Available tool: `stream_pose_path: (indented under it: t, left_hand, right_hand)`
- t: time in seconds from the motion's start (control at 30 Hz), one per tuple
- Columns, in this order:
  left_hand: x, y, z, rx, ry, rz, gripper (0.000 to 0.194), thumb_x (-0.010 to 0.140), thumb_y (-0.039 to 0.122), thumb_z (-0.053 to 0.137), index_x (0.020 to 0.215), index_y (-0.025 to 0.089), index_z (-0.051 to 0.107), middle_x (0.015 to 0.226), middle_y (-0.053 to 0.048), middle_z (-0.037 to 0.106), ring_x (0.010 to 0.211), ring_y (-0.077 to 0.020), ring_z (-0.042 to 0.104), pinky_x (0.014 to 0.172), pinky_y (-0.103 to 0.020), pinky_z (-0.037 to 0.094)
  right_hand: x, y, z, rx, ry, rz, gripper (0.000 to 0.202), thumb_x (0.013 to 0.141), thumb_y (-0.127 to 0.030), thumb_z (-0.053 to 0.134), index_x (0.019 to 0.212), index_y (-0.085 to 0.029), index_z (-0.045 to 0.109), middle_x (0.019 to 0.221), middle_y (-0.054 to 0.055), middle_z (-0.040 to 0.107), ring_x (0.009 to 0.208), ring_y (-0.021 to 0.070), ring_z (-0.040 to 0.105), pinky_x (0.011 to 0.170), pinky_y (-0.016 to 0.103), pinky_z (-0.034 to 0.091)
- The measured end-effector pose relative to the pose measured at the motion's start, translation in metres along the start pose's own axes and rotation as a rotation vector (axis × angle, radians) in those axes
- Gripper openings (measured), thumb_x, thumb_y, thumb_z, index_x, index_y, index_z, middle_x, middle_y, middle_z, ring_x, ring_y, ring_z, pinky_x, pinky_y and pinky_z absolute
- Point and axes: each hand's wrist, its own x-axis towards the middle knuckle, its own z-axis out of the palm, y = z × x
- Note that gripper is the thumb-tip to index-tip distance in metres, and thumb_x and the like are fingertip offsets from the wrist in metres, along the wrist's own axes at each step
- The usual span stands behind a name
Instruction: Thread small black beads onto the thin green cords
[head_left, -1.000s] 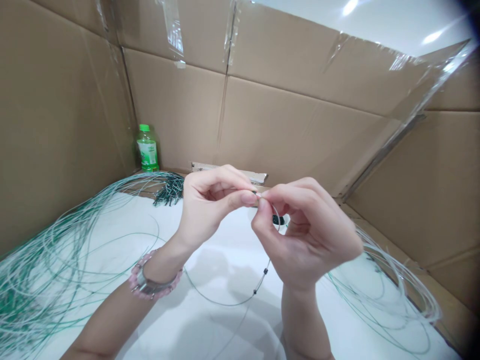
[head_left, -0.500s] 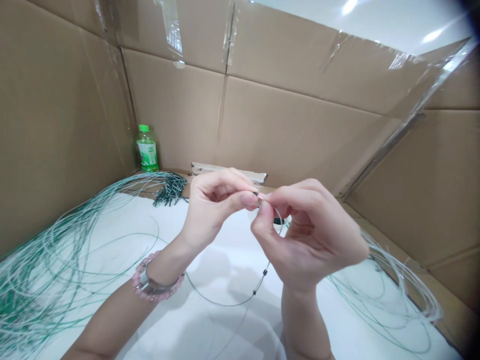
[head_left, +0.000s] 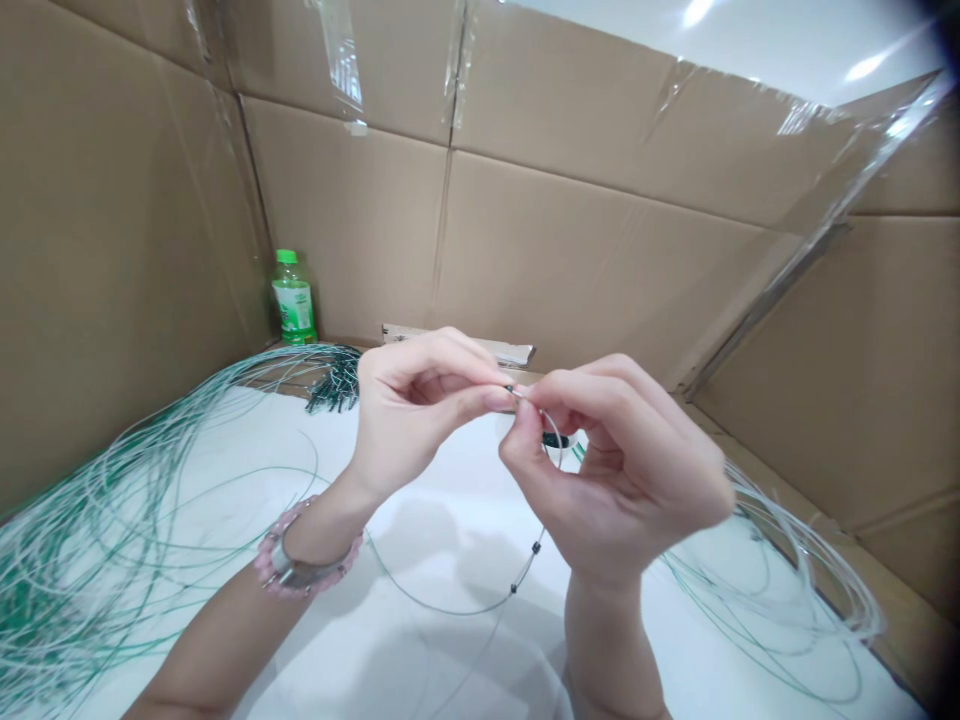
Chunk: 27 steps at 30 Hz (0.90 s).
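Observation:
My left hand (head_left: 427, 410), wearing a bracelet, pinches a small dark bead-like piece (head_left: 510, 389) between thumb and index finger. My right hand (head_left: 615, 460) is closed in a pinch on a thin wire (head_left: 559, 430), its tip meeting the piece at the left fingertips. From there the wire bends down behind the right thumb and curves low across the white surface. Two small black beads (head_left: 535, 547) sit on it below the right hand. Whether the wire's tip is inside the dark piece is hidden by the fingers.
Bundles of green and white wires (head_left: 97, 530) spread at left, with dark ends (head_left: 334, 385) gathered at the back. More wire coils (head_left: 810, 570) lie right. A white cup (head_left: 506, 432) with dark bits stands behind my hands. A green bottle (head_left: 296, 300) stands against the cardboard wall (head_left: 600, 260).
My left hand has shifted slightly left, and the right hand a little left too. The wire loop and its black beads have moved slightly right and down. Both pinches stay closed.

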Motion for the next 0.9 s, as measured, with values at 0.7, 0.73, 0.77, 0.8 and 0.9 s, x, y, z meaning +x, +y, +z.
stream_pose_path:
  t: [0.7,0.73,0.77,0.8,0.9]
  left_hand:
    - [0.0033,0.0001,-0.0031,0.078,0.055,0.041,0.011,0.072,0.015,0.071,0.078,0.024,0.073,0.073,0.002,0.069,0.065,-0.0056,0.063,0.053,-0.013,0.052]
    - [0.0035,-0.0003,-0.0031,0.073,0.050,0.032,0.010,0.072,0.016,0.070,0.077,0.024,0.073,0.073,0.002,0.069,0.065,-0.0059,0.063,0.054,-0.014,0.052]
    - [0.0037,-0.0007,-0.0033,0.066,0.039,0.017,0.010,0.072,0.016,0.070,0.077,0.024,0.073,0.073,0.002,0.069,0.065,-0.0061,0.063,0.054,-0.014,0.053]
    - [0.0039,-0.0010,-0.0039,0.059,0.026,-0.001,0.009,0.072,0.016,0.070,0.077,0.023,0.073,0.074,0.002,0.069,0.065,-0.0062,0.063,0.054,-0.015,0.052]
    - [0.0050,-0.0005,-0.0068,0.063,-0.019,-0.038,0.010,0.074,0.015,0.068,0.079,0.022,0.073,0.076,0.001,0.069,0.065,-0.0068,0.063,0.054,-0.015,0.052]
  right_hand:
    - [0.0050,0.0017,-0.0048,0.317,-0.120,0.254,0.023,0.075,-0.003,0.064,0.088,-0.021,0.069,0.078,-0.002,0.069,0.071,0.0094,0.064,0.060,0.022,0.056]
    - [0.0047,0.0017,-0.0047,0.312,-0.113,0.253,0.024,0.074,-0.003,0.065,0.088,-0.022,0.069,0.078,-0.003,0.069,0.071,0.0098,0.064,0.060,0.022,0.057]
    - [0.0045,0.0018,-0.0045,0.303,-0.100,0.251,0.024,0.073,-0.004,0.066,0.088,-0.023,0.069,0.077,-0.003,0.070,0.071,0.0101,0.065,0.060,0.022,0.057]
    - [0.0043,0.0020,-0.0042,0.294,-0.087,0.248,0.024,0.072,-0.004,0.067,0.087,-0.023,0.069,0.077,-0.003,0.070,0.071,0.0104,0.065,0.060,0.022,0.058]
    - [0.0043,0.0040,-0.0028,0.284,-0.076,0.252,0.022,0.071,-0.005,0.069,0.084,-0.023,0.069,0.076,-0.003,0.070,0.069,0.0102,0.065,0.059,0.022,0.058]
